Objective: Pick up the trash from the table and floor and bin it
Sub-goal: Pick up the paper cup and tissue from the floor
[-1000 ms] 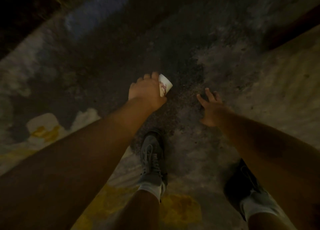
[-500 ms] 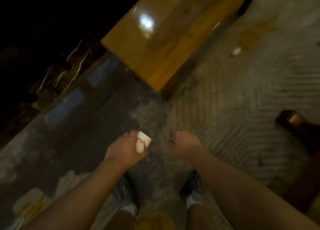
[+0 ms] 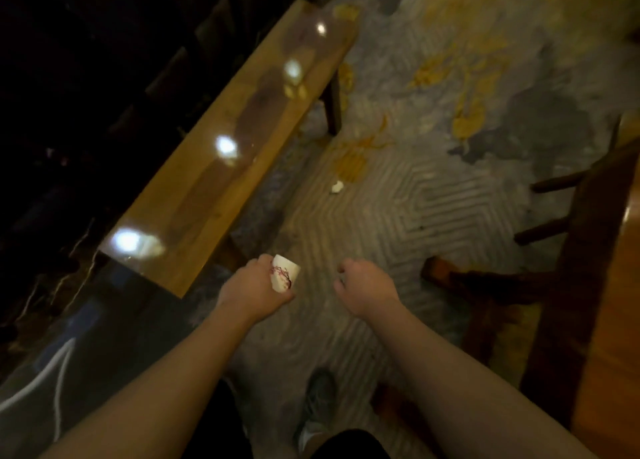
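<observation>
My left hand (image 3: 254,290) is closed around a small white paper cup (image 3: 284,277) with a red print, held at waist height over the rug. Beside it, my right hand (image 3: 367,290) hangs loosely curled with nothing in it. Further ahead a small crumpled white scrap (image 3: 336,186) lies on the patterned rug (image 3: 381,223), close to the bench. No bin is in view.
A long glossy wooden bench (image 3: 221,168) runs diagonally on the left, its dark leg (image 3: 333,107) standing on the rug. Dark wooden furniture with rungs (image 3: 561,251) is on the right. Far left is dark. My shoe (image 3: 317,406) is below.
I have straightened up and the view has lifted from the floor to the bench and rug. My right hand curled closed from spread fingers. The left hand keeps the cup.
</observation>
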The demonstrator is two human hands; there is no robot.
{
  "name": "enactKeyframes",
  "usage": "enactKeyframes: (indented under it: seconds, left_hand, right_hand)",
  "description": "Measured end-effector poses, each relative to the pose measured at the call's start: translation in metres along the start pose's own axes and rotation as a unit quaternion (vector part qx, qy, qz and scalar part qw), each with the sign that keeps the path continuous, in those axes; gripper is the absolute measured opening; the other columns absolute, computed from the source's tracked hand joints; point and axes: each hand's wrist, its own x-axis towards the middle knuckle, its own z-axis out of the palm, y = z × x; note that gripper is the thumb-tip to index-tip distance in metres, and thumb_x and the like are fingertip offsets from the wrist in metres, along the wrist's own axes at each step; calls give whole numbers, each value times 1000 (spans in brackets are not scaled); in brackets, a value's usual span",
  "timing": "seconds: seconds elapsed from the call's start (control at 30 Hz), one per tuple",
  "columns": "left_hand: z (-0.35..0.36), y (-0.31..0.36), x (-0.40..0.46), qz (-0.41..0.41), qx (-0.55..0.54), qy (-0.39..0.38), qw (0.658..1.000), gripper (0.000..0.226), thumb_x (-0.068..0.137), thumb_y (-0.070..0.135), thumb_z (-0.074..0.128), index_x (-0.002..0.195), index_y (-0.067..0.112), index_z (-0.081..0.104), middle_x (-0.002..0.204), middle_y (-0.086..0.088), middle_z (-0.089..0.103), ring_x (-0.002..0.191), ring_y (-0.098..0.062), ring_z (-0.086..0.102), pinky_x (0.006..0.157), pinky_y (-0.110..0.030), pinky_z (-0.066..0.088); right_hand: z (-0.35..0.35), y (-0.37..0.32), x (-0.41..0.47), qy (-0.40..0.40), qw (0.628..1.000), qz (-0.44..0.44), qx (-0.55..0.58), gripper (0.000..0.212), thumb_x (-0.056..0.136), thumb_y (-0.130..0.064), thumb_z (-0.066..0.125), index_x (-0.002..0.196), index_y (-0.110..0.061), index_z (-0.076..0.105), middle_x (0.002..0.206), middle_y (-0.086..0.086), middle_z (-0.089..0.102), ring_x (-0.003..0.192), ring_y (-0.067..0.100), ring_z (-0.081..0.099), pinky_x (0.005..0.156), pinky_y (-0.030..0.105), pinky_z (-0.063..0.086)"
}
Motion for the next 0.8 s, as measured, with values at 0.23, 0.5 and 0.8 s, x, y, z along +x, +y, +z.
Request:
enactKeyframes:
  seconds: [0.23,0.5,0.8]
  left_hand:
    - [-57,65,86,52,30,34,998,81,66,66,75,131,27,48,118,-1,59,101,-21,59,80,-43,55]
    - [-88,86,225,44,52,7,998,82,67,65,75,133,25,46,119,-2,58,105,-23,57,79,-41,52]
    - [-87,88,363,9,12,-55,998,82,72,57,78,135,21,41,124,-8,57,109,-29,58,86,-49,53]
  right_hand:
    - [-67,38,58,32,998,58,16,31,92,-36,52,113,-15,64,113,11,66,105,30,61,84,40,52]
    - [-86,54,179,-5,991,131,16,27,93,-38,48,110,-21,62,106,3,64,94,24,60,72,36,51]
    - [-76,87,330,-37,988,147,0,24,96,-35,48,108,-20,63,104,6,63,91,27,60,70,38,50]
